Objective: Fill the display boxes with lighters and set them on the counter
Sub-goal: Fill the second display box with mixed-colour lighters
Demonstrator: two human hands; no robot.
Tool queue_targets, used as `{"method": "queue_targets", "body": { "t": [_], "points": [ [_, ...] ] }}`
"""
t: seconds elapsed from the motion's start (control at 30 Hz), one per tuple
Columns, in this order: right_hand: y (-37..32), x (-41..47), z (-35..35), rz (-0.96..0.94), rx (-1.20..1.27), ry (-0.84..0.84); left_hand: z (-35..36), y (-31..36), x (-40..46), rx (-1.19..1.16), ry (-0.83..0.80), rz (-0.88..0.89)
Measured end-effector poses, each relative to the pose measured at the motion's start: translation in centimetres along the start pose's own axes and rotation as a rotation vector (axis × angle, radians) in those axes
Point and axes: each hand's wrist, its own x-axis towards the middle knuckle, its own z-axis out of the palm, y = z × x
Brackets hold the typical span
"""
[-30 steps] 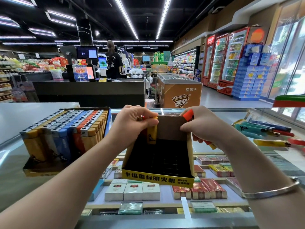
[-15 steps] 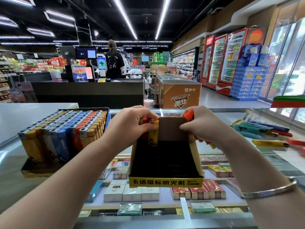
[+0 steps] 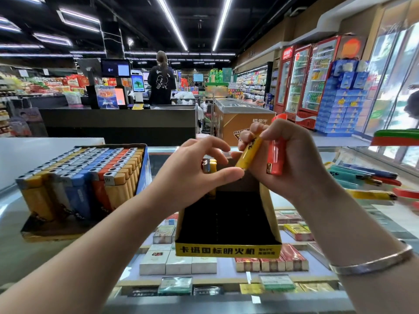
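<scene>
We are mid-handoff over the back wall of the open display box (image 3: 227,225), which sits at the centre of the glass counter (image 3: 13,214) with its yellow printed lip towards us. Our right hand (image 3: 288,162) has its fingers curled round two lighters: a yellow lighter (image 3: 249,154), tilted with its lower end towards our left thumb, and a red lighter (image 3: 276,158) clamped behind it. Our left hand (image 3: 195,171) is half open, thumb and fingertips closing on the yellow one's lower end without a full grip yet.

To do this well, we judge, we should pinch the yellow lighter low, turn it upright, and drop it beside the seated lighters (image 3: 209,166) in the far-left corner, at 11 o'clock in the box.

The box's black floor is otherwise bare, so there is room to work rightwards. The full display box (image 3: 74,182) stands at 9 o'clock, well apart. Loose lighters (image 3: 367,180) lie at 3 o'clock, near our right wrist.
</scene>
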Motion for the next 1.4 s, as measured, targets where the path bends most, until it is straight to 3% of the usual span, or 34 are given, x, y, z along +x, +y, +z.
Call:
{"method": "queue_targets", "body": {
  "t": [0.13, 0.27, 0.4, 0.5, 0.67, 0.8, 0.93, 1.07, 1.4],
  "points": [
    [0.0, 0.0, -0.1, 0.0, -0.003, 0.01, 0.1, 0.4, -0.1, -0.09, 0.004, -0.019],
    [0.4, 0.1, -0.2, -0.015, -0.113, 0.021, -0.2, 0.4, 0.0, -0.126, 0.141, 0.051],
    [0.1, 0.7, -0.5, -0.103, -0.198, 0.176, -1.1, 0.0, 0.4, -0.26, 0.25, 0.035],
    [-0.1, 0.9, -1.3, -0.131, -0.437, 0.304, -1.5, -0.5, 0.7, -0.322, 0.284, -0.004],
    [0.5, 1.0, -1.7, 0.132, -0.774, 0.333, -1.7, -0.7, 0.6, -0.381, 0.095, -0.005],
    [0.6, 1.1, -1.8, 0.169, -0.833, 0.317, -1.9, -1.0, 0.4, -0.077, -0.117, -0.036],
    [0.8, 1.2, -2.0, 0.193, -0.917, 0.302, -2.5, -1.0, 0.4, 0.119, -0.097, 0.003],
    [0.9, 1.2, -2.0, 0.195, -0.938, 0.299, -2.8, -1.1, 0.4, 0.037, -0.047, -0.008],
    [0.8, 1.0, -1.8, 0.149, -0.956, 0.26, -3.0, -0.5, 0.5, -0.162, -0.323, -0.191]
  ]
}}
